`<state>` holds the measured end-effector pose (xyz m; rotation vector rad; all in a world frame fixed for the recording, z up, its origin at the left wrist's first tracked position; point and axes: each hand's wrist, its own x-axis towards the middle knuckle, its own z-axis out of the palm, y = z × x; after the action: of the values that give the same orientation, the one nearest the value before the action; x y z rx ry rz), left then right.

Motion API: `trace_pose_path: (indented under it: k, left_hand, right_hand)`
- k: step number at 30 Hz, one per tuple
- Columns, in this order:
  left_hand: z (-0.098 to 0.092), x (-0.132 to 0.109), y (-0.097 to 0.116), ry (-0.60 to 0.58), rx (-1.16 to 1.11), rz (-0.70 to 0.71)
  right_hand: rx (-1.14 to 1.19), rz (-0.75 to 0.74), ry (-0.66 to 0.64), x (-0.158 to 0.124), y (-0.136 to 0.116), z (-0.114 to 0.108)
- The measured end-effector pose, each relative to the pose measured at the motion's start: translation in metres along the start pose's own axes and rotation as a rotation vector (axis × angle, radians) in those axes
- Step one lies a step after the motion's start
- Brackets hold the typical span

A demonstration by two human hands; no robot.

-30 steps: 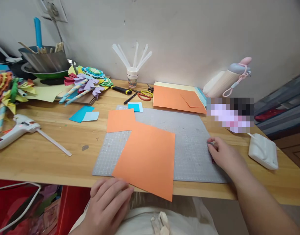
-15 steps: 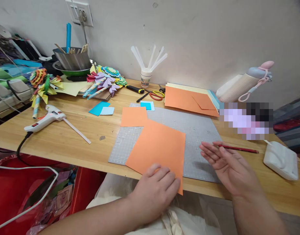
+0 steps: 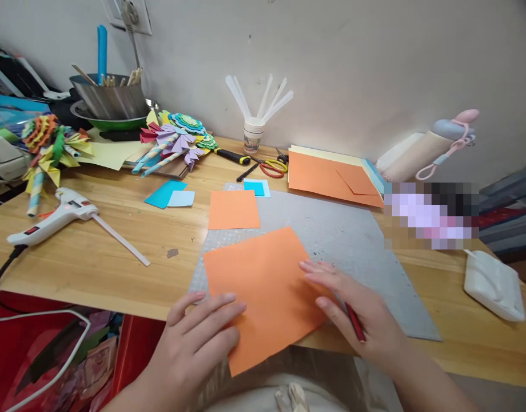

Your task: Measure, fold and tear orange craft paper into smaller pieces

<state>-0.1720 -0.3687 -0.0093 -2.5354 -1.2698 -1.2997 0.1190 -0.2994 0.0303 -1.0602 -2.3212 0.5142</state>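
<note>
The left hand (image 3: 203,337) is loosely open, with its bent fingers on the big orange paper (image 3: 263,292), and the right hand (image 3: 361,309) is half open at the paper's right side, with a red pen (image 3: 354,323) tucked in it. The big paper lies crooked on the gray mat (image 3: 344,229) and sticks out past the table's (image 3: 112,286) near edge. Just behind it is a small orange paper (image 3: 234,210), and a white glue gun (image 3: 59,217) lies off to the left.
</note>
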Motion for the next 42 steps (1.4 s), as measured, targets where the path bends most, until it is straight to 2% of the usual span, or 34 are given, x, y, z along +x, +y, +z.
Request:
trace_pose_path:
  k: [2,5,7,9,12,15,17,21,24,27,30,32,33,37,40,42]
  left_hand:
    - [-0.005,0.0,-0.004,0.018,-0.026,-0.018]
    - [-0.012,0.008,-0.006,-0.005,-0.063,0.085]
    - [-0.018,0.016,-0.008,-0.042,-0.058,0.162]
    - [-0.023,0.024,-0.01,-0.11,-0.04,0.152]
    - [-0.026,0.03,-0.018,-0.173,-0.029,0.084]
    - [-0.024,0.029,-0.028,-0.111,-0.029,0.063]
    - [-0.022,0.026,-0.033,-0.125,-0.018,0.031]
    - [-0.019,0.024,-0.038,-0.163,0.008,0.024]
    - [-0.016,0.023,-0.04,-0.17,0.067,0.049]
    - [-0.012,0.02,-0.042,-0.166,0.117,0.065]
    - [-0.008,0.015,-0.045,-0.089,0.126,0.093]
    - [-0.011,0.013,-0.046,-0.045,0.117,0.092]
    - [-0.013,0.013,-0.047,-0.064,0.116,0.084]
    - [-0.028,0.016,-0.05,-0.222,0.142,0.083]
    - [-0.033,0.018,-0.055,-0.218,0.165,0.084]
    - [-0.032,0.017,-0.058,-0.228,0.189,0.089]
  right_hand:
    - [-0.012,-0.055,-0.051,0.027,-0.007,0.005]
    - [0.024,0.061,-0.108,0.084,-0.003,0.016]
    - [0.023,0.151,-0.124,0.13,0.01,0.027]
    - [-0.052,0.12,-0.093,0.175,0.027,0.037]
    - [-0.114,0.067,-0.156,0.231,0.046,0.051]
    - [-0.159,0.014,-0.271,0.266,0.051,0.058]
    - [-0.184,-0.013,-0.349,0.279,0.049,0.06]
    - [-0.191,-0.041,-0.471,0.294,0.045,0.063]
    - [-0.146,-0.058,-0.511,0.298,0.042,0.065]
    - [-0.068,-0.077,-0.481,0.293,0.038,0.058]
    - [0.017,-0.078,-0.377,0.279,0.045,0.035]
    - [0.142,-0.022,-0.24,0.265,0.059,0.011]
    - [0.202,0.052,-0.174,0.257,0.07,-0.002]
    - [0.13,0.335,-0.12,0.228,0.121,-0.042]
    - [-0.021,0.403,-0.125,0.214,0.148,-0.048]
    - [-0.073,0.415,-0.093,0.207,0.149,-0.042]
